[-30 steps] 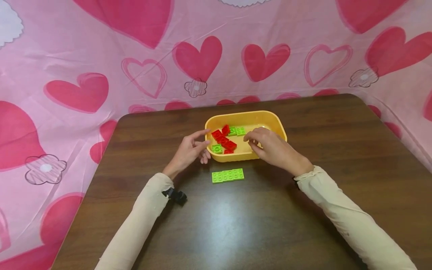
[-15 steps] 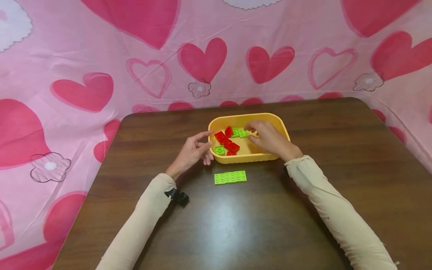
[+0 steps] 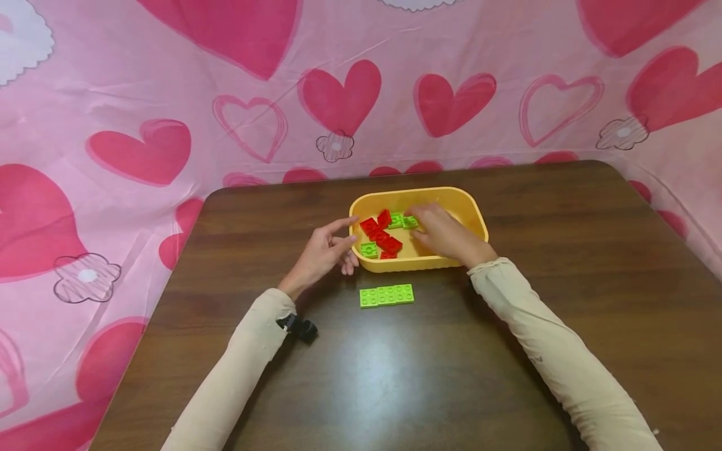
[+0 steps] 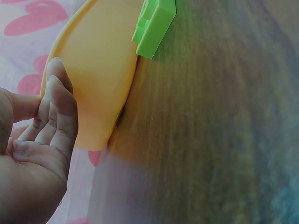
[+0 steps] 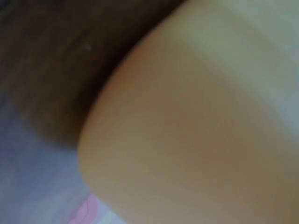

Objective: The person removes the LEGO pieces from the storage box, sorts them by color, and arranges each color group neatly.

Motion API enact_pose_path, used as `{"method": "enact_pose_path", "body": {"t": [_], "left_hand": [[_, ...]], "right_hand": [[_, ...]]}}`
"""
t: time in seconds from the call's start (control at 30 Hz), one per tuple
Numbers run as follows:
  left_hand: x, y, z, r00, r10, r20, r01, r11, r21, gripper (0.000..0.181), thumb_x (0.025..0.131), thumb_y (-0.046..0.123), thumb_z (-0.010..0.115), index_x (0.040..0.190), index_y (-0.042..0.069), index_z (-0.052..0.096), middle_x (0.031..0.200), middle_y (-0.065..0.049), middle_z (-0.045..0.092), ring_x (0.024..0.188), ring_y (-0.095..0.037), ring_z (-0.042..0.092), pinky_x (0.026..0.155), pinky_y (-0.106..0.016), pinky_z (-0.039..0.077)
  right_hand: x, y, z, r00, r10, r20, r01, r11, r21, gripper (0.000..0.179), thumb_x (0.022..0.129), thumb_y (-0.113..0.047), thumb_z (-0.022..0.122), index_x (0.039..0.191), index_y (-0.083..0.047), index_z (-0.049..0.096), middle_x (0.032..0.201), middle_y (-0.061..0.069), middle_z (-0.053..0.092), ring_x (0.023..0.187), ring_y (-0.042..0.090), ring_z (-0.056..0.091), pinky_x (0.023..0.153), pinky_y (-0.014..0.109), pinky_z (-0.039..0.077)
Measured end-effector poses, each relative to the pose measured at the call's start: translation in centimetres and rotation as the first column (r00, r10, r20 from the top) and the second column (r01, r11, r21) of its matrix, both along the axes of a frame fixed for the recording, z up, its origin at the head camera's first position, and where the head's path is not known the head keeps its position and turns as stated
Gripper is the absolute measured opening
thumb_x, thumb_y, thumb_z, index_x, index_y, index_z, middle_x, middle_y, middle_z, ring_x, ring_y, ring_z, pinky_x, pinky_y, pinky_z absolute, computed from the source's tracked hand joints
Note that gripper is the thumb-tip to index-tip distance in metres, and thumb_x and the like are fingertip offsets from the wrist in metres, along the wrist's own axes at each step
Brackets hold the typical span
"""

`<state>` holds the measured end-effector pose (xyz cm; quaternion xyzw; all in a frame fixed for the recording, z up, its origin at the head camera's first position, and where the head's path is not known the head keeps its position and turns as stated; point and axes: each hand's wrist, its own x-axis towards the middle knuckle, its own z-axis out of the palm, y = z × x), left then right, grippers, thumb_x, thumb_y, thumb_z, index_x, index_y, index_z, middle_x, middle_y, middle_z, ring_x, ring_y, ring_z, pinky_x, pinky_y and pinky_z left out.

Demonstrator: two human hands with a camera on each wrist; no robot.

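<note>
A yellow plastic tub (image 3: 420, 264) holds several red toy bricks (image 3: 379, 235) and several green ones. My left hand (image 3: 324, 254) holds the tub's left end, with thumb and index finger at the rim and the other fingers outside. The left wrist view has the same hand (image 4: 44, 130) against the tub wall (image 4: 96, 79). Inside the tub, my right hand (image 3: 445, 233) pinches a green toy brick (image 3: 410, 222), its fingers curled and partly covering it. Only the blurred tub (image 5: 187, 121) fills most of the right wrist view, where that hand is not visible.
A row of joined green bricks (image 3: 387, 295) lies on the brown table (image 3: 338, 376) in front of the tub, also partly visible as a green brick (image 4: 156, 28) in the left wrist view. Pink cloth with hearts (image 3: 451, 37) hangs behind the table.
My right hand has moved left and deeper into the tub, down to the green brick near the middle. The left hand has stayed at the tub's left end.
</note>
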<state>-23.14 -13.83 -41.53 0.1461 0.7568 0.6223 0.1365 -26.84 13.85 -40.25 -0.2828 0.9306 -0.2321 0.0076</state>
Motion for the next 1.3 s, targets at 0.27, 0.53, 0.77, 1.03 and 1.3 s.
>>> {"method": "enact_pose_path", "body": {"t": [0.27, 0.53, 0.77, 1.03, 1.3], "left_hand": [[0.5, 0.1, 1.0, 1.000, -0.009, 0.019, 0.009, 1.000, 0.011, 0.051, 0.101, 0.007, 0.056, 0.150, 0.007, 0.042, 0.076, -0.024, 0.068, 0.054, -0.030, 0.063, 0.058, -0.036, 0.059], [0.2, 0.1, 0.0, 1.000, -0.006, -0.008, 0.006, 1.000, 0.023, 0.051, 0.101, 0.009, 0.057, 0.150, 0.008, 0.042, 0.075, -0.023, 0.067, 0.053, -0.027, 0.063, 0.054, -0.034, 0.058], [0.2, 0.0, -0.4, 0.999, -0.011, -0.043, 0.012, 1.000, 0.025, 0.050, 0.101, 0.011, 0.058, 0.149, 0.009, 0.044, 0.075, -0.021, 0.068, 0.054, -0.031, 0.063, 0.055, -0.035, 0.059], [0.3, 0.0, -0.5, 0.999, -0.015, -0.040, 0.016, 0.999, 0.027, 0.050, 0.101, 0.011, 0.058, 0.149, 0.008, 0.043, 0.075, -0.022, 0.068, 0.054, -0.031, 0.064, 0.056, -0.037, 0.059], [0.3, 0.1, -0.3, 1.000, -0.008, -0.013, 0.008, 1.000, 0.023, 0.051, 0.102, 0.010, 0.056, 0.151, 0.009, 0.042, 0.076, -0.022, 0.068, 0.054, -0.030, 0.063, 0.055, -0.037, 0.059]], "right_hand": [[-0.2, 0.1, -0.1, 0.999, 0.001, 0.037, -0.001, 1.000, -0.013, 0.033, 0.090, -0.008, 0.069, 0.121, 0.005, 0.066, 0.120, 0.020, 0.066, 0.113, 0.037, 0.057, 0.106, 0.052, 0.043], [-0.2, 0.1, -0.3, 0.999, -0.032, 0.043, 0.032, 0.999, 0.005, 0.029, 0.084, -0.003, 0.072, 0.112, 0.003, 0.067, 0.109, 0.017, 0.066, 0.102, 0.033, 0.058, 0.098, 0.049, 0.048], [-0.2, 0.1, -0.5, 0.996, -0.047, 0.076, 0.047, 0.999, 0.006, 0.025, 0.085, -0.009, 0.076, 0.106, -0.001, 0.064, 0.094, 0.011, 0.063, 0.087, 0.028, 0.055, 0.082, 0.042, 0.050], [-0.1, 0.1, -0.4, 0.996, -0.041, 0.076, 0.041, 0.999, 0.004, 0.025, 0.085, -0.011, 0.078, 0.104, -0.002, 0.065, 0.091, 0.010, 0.064, 0.084, 0.027, 0.056, 0.078, 0.040, 0.051], [0.1, 0.2, -0.1, 0.999, -0.022, 0.045, 0.023, 1.000, -0.017, 0.026, 0.084, -0.015, 0.079, 0.104, -0.005, 0.066, 0.096, 0.009, 0.064, 0.089, 0.027, 0.056, 0.084, 0.043, 0.051]]}}
